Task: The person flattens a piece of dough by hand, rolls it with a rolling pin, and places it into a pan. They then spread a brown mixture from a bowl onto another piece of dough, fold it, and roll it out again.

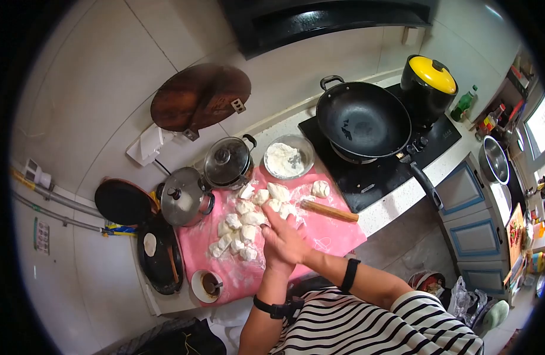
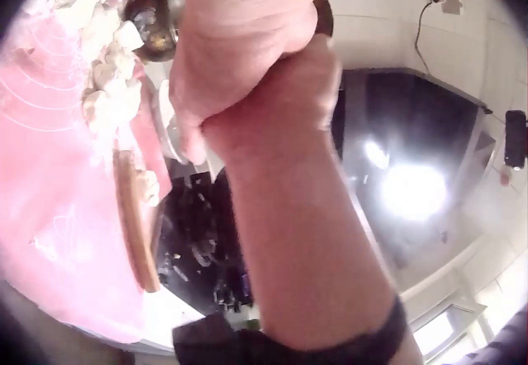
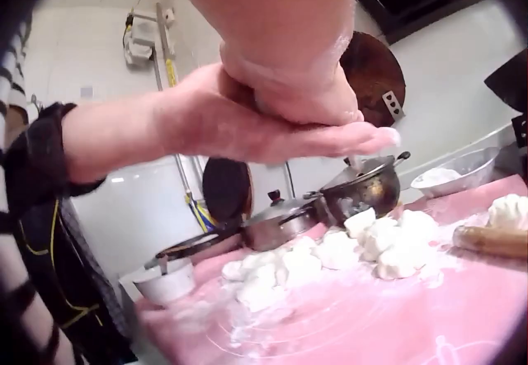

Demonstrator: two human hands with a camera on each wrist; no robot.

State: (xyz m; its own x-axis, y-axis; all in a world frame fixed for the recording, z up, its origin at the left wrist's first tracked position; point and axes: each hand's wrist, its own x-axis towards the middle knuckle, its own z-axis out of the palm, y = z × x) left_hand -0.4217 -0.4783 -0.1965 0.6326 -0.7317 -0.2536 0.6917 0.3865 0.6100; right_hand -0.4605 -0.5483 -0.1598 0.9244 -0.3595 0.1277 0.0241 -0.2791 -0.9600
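While the left hand (image 1: 275, 235), fingers straight, meets the right hand (image 1: 294, 247) palm to palm, the soft white dough pieces (image 1: 247, 218) lie just beyond and left of them on the pink mat (image 1: 337, 238). Whether the right hand grasps anything is hidden. In the head view, the left fingers overlap the cluster's edge. A metal bowl of white flour (image 1: 308, 155) stands behind; a wooden rolling pin (image 1: 333, 212) lies right. The cluster's long axis slants from near the bowl towards a white cup (image 1: 197, 289).
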